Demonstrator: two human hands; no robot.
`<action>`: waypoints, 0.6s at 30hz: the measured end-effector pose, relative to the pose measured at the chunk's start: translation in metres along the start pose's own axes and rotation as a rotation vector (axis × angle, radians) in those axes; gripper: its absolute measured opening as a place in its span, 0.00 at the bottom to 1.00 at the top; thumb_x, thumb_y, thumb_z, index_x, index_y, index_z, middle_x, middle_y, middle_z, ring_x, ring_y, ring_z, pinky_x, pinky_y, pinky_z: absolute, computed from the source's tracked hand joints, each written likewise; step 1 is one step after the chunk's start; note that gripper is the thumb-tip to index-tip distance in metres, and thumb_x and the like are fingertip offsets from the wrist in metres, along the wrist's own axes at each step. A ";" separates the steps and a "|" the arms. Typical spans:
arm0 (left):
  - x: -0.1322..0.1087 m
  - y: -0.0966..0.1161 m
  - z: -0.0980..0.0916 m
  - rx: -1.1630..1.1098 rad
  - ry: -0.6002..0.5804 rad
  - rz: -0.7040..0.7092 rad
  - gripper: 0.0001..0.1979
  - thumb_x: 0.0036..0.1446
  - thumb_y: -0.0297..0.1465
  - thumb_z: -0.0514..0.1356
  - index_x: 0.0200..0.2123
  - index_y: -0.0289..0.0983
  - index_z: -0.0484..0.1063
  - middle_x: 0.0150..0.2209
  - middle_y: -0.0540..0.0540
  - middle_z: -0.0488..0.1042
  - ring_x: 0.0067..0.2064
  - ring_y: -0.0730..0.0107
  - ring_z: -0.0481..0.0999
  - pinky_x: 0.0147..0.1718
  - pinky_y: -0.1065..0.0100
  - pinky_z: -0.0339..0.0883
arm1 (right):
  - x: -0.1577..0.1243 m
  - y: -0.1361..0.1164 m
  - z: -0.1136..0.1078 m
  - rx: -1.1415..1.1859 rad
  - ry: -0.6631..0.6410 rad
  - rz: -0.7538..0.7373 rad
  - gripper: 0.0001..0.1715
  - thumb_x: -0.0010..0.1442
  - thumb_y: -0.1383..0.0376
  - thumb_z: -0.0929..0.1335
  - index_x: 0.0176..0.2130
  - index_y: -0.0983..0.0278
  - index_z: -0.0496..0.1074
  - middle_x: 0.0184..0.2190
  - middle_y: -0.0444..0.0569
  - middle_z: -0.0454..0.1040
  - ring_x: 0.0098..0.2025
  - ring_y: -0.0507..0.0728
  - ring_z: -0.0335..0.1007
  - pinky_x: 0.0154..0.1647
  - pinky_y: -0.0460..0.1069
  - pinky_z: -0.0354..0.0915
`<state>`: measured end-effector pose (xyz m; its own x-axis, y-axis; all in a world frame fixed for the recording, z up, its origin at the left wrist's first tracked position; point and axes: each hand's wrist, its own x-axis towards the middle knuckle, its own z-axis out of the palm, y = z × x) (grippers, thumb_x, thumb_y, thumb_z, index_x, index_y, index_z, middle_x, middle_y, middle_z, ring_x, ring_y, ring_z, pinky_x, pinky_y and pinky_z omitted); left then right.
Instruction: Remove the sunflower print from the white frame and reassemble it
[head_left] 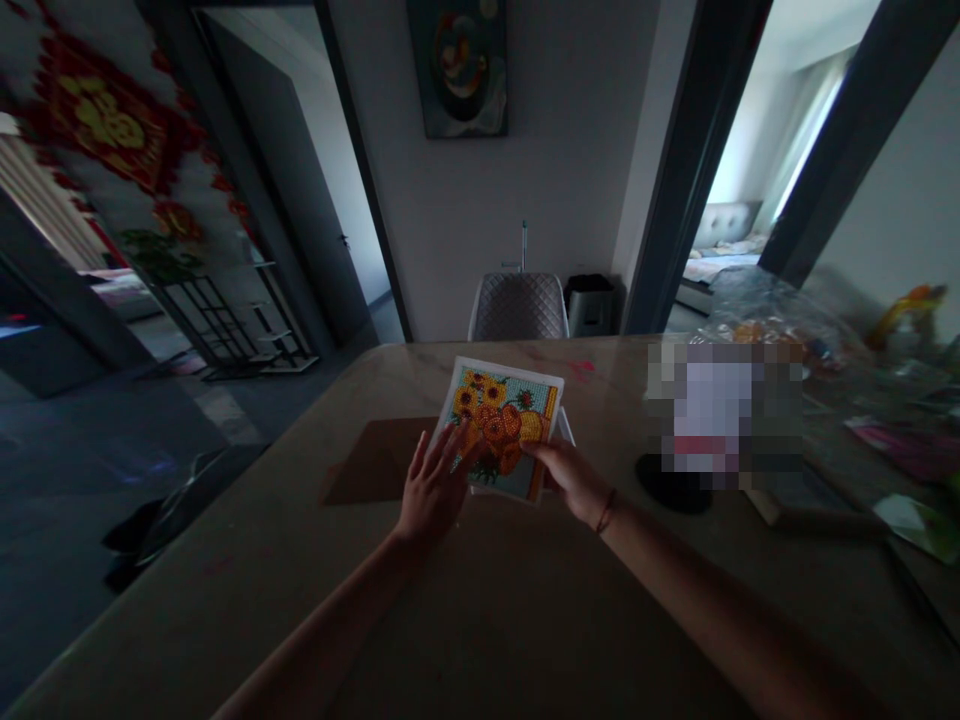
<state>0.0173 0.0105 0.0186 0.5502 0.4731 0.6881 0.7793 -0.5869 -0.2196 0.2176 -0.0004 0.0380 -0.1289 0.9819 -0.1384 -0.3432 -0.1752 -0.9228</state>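
Observation:
A small sunflower diamond painting [501, 425] with a white border is tilted above the table. My right hand [571, 478] grips its right edge, thumb on the front and the other fingers hidden behind. Over the lower left of the picture, my left hand [439, 490] lies with fingers spread, seeming to touch its surface. Behind the picture's right side, a white edge [564, 428] of something else shows; what it belongs to is hidden. To the left on the table is a flat brown sheet [382, 462], partly covered by my left hand.
The table [525, 620] has a rounded far left corner, with a quilted chair [519, 305] beyond. On the right are a black round base [673, 484] below a blurred-out patch, a flat dark-topped object [814, 505] and clear plastic wrapping [780, 305].

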 end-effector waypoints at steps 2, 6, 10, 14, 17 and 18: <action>0.000 -0.003 -0.002 -0.009 -0.006 0.026 0.30 0.52 0.20 0.49 0.59 0.43 0.54 0.56 0.45 0.64 0.59 0.61 0.58 0.59 0.52 0.43 | 0.000 0.001 0.000 -0.039 -0.012 0.006 0.14 0.44 0.60 0.69 0.34 0.62 0.72 0.33 0.49 0.76 0.36 0.59 0.73 0.34 0.54 0.68; 0.000 -0.005 -0.005 -0.038 -0.025 0.044 0.29 0.52 0.20 0.47 0.57 0.46 0.58 0.51 0.49 0.69 0.56 0.64 0.62 0.60 0.53 0.43 | 0.002 0.000 -0.004 -0.073 -0.020 -0.019 0.15 0.42 0.62 0.70 0.34 0.62 0.72 0.33 0.50 0.76 0.38 0.60 0.72 0.36 0.54 0.68; -0.001 -0.003 -0.006 -0.045 -0.012 0.060 0.28 0.52 0.20 0.48 0.55 0.49 0.61 0.50 0.51 0.71 0.55 0.65 0.64 0.60 0.54 0.43 | 0.009 -0.010 -0.016 -0.031 0.000 -0.109 0.16 0.40 0.62 0.70 0.33 0.62 0.72 0.35 0.48 0.76 0.37 0.58 0.72 0.36 0.51 0.67; -0.002 -0.004 -0.005 -0.043 -0.012 0.107 0.28 0.52 0.21 0.48 0.53 0.50 0.63 0.49 0.52 0.71 0.55 0.65 0.64 0.59 0.53 0.43 | 0.014 -0.026 -0.033 -0.009 0.066 -0.153 0.13 0.40 0.62 0.71 0.31 0.61 0.72 0.32 0.45 0.76 0.34 0.55 0.72 0.32 0.48 0.67; -0.003 -0.005 -0.004 -0.047 0.003 0.169 0.26 0.52 0.21 0.48 0.52 0.50 0.64 0.50 0.51 0.71 0.56 0.65 0.64 0.59 0.52 0.42 | 0.015 -0.034 -0.046 -0.153 0.057 -0.105 0.14 0.41 0.60 0.71 0.32 0.61 0.73 0.28 0.44 0.76 0.28 0.53 0.71 0.25 0.46 0.65; -0.004 -0.005 -0.004 -0.053 0.011 0.190 0.26 0.52 0.21 0.48 0.52 0.50 0.64 0.50 0.51 0.71 0.56 0.65 0.63 0.59 0.52 0.42 | 0.015 -0.034 -0.049 -0.205 0.045 -0.077 0.14 0.42 0.59 0.71 0.31 0.62 0.74 0.27 0.44 0.76 0.26 0.53 0.70 0.25 0.46 0.64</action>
<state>0.0102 0.0092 0.0200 0.6826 0.3433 0.6451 0.6444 -0.6991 -0.3098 0.2729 0.0242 0.0499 -0.0660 0.9949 -0.0762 -0.1536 -0.0856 -0.9844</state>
